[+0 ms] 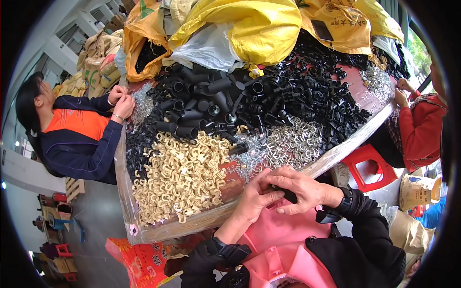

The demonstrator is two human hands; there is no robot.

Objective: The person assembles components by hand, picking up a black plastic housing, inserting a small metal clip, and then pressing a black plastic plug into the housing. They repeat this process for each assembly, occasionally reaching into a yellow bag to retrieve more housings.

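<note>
Small black plastic part [288, 194] held at near bench [336, 152] edge, above pink apron [278, 235]. Right hand [300, 189] fingers closed over part; left hand [254, 197] fingers pinch its left end. Just beyond: beige clips [180, 177], silver metal clips [293, 141], black tubes [201, 105]. Yellow sacks [249, 24] at far side. Seated co-workers left and right.

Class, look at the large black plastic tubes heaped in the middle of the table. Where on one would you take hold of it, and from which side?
Probably by the straight barrel of a black tube lying on top at the heap's near edge, just beyond the beige clips. It lies roughly flat with its open end toward the clips, so I would come from above and the near side, fingers across the barrel, not the open rim.
</note>
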